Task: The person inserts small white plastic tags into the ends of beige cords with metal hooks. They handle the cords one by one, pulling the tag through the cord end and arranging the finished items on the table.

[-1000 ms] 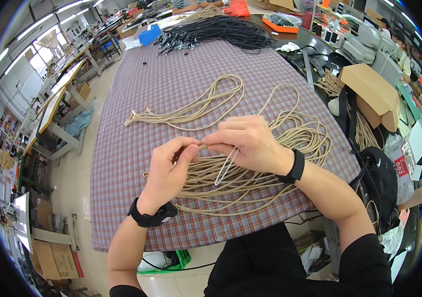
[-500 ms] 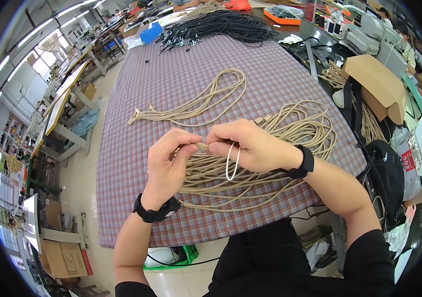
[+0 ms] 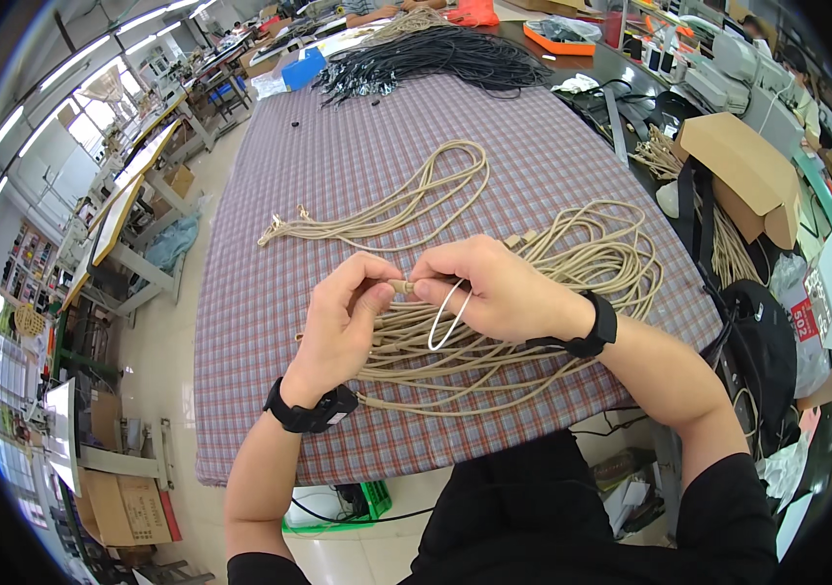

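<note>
Left hand (image 3: 343, 317): thumb and forefinger pinched narrow on the cord end (image 3: 402, 287). Right hand (image 3: 502, 294): thumb and forefinger closed on the same cord end from its 3 o'clock side. The cord end sits between both sets of fingertips, above the cloth (image 3: 260, 322). A white loop (image 3: 435, 336) hangs from the right hand toward 7 o'clock. Taking the cord end as the dial centre — the tan pile (image 3: 596, 258) spreads from beneath the hands out to 3 o'clock; the hank (image 3: 377, 229) lies at 12 o'clock, black cords (image 3: 435, 63) farther along that direction, and an open box (image 3: 743, 166) at 2 o'clock
</note>
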